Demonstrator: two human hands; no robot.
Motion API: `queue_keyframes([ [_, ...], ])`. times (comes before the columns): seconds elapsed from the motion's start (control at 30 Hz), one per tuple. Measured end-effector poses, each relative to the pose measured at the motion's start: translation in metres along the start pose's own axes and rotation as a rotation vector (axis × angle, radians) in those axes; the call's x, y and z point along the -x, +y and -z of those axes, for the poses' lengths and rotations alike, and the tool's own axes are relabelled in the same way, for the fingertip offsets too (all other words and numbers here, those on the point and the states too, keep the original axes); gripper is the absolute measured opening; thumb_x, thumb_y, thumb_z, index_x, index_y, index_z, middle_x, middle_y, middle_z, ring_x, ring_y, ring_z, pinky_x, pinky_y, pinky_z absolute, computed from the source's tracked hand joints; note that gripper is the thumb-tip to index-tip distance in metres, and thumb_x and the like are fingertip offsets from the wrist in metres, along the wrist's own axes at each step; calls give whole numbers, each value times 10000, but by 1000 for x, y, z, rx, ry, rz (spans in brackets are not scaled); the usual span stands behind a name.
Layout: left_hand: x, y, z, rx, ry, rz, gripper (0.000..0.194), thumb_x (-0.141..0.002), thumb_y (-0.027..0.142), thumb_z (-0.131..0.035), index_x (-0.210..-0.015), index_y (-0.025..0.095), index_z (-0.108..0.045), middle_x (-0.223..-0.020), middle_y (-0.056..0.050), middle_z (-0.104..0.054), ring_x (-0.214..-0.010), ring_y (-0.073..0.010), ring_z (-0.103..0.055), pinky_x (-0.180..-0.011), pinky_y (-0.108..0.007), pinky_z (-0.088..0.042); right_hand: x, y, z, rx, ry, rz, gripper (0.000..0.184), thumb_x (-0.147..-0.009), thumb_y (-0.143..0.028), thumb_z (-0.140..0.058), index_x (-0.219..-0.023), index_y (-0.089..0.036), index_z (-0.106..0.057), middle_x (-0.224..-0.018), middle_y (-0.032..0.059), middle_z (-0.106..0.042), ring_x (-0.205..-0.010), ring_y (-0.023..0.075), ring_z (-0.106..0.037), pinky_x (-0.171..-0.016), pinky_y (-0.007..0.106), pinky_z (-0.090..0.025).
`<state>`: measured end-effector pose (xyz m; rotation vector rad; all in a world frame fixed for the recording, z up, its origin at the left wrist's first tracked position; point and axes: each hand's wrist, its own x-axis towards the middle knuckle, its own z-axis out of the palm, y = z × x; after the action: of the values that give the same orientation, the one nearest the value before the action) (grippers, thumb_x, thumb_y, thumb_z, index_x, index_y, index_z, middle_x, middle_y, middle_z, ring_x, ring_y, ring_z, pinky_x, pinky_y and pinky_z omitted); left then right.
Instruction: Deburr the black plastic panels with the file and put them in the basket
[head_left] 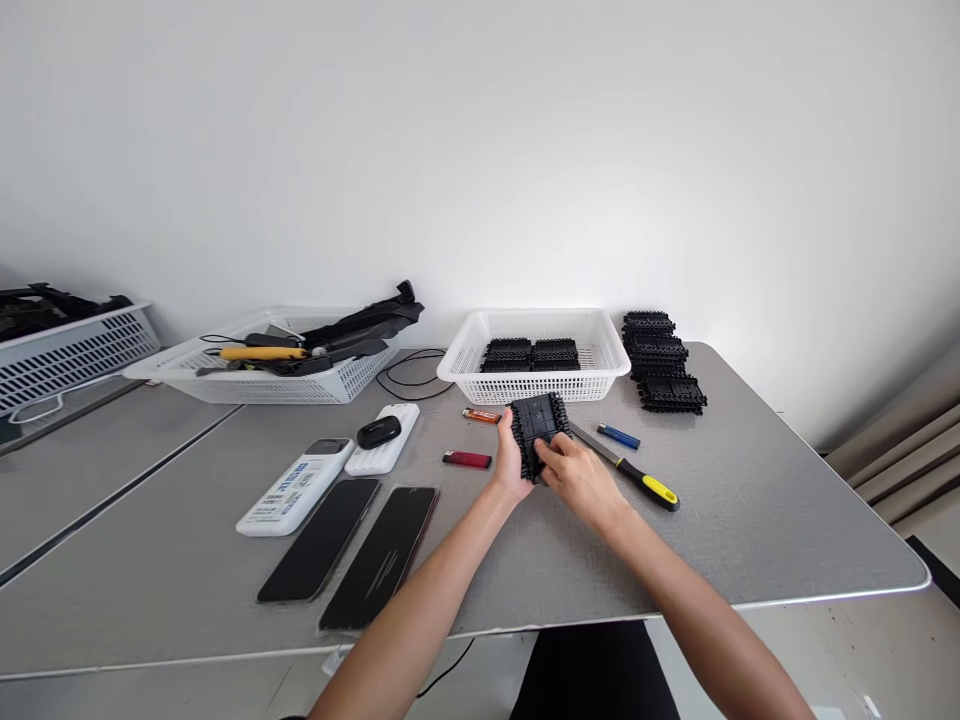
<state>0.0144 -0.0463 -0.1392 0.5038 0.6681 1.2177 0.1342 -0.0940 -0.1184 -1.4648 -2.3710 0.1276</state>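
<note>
My left hand (511, 455) grips a flat black plastic part (537, 415) with toothed edges by its left side, holding it tilted above the table. On the lower right of that part, the bent fingers of my right hand (577, 475) press against its face; whether they pinch anything is hidden. A file (637, 478) with a black and yellow handle lies just right of my right hand. Behind the part stands a white basket (534, 385) with similar black parts (555, 354) in it. More such parts are stacked (660, 355) at the back right.
Around the hands lie a red lighter (467, 459), an orange lighter (481, 415) and a blue lighter (619, 436). Two phones (382, 560) and two white power banks (296, 490) are at the left. Behind them, a white basket (322, 385) holds tools and black pieces.
</note>
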Motion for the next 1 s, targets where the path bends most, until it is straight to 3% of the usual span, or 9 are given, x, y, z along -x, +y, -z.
queue_keyframes([
  [0.43, -2, 2, -1, 64, -58, 8, 540, -807, 645, -532, -978, 165, -710, -925, -96, -751, -945, -273, -690, -825, -362, -540, 3, -3, -11, -44, 148, -189, 371, -930, -115, -448, -1238, -201, -636, -974, 75, -631, -833, 182, -631, -682, 250, -451],
  [0.67, -1, 2, -2, 88, -56, -18, 501, -825, 607, -534, -978, 161, -705, -916, -88, -751, -957, -266, -688, -824, -341, -534, 0, 5, -27, -317, 336, -55, 331, -916, -105, -451, -1119, -178, -702, -1018, 82, -665, -851, 165, -649, -773, 252, -501],
  [0.8, 1, 1, -5, 63, -35, -23, 499, -820, 610, -534, -913, 151, -706, -913, -91, -750, -975, -269, -682, -832, -338, -532, 0, 3, -26, -276, 336, 18, 335, -935, -124, -438, -1156, -176, -685, -1037, 91, -662, -872, 177, -643, -793, 272, -511],
  [1.0, 5, 4, -10, 38, -40, 35, 533, -833, 631, -486, -886, 149, -708, -913, -98, -749, -994, -282, -677, -843, -351, -531, 2, 0, -18, -133, 290, -113, 329, -933, -120, -444, -1149, -170, -687, -987, 98, -647, -852, 191, -633, -757, 279, -500],
])
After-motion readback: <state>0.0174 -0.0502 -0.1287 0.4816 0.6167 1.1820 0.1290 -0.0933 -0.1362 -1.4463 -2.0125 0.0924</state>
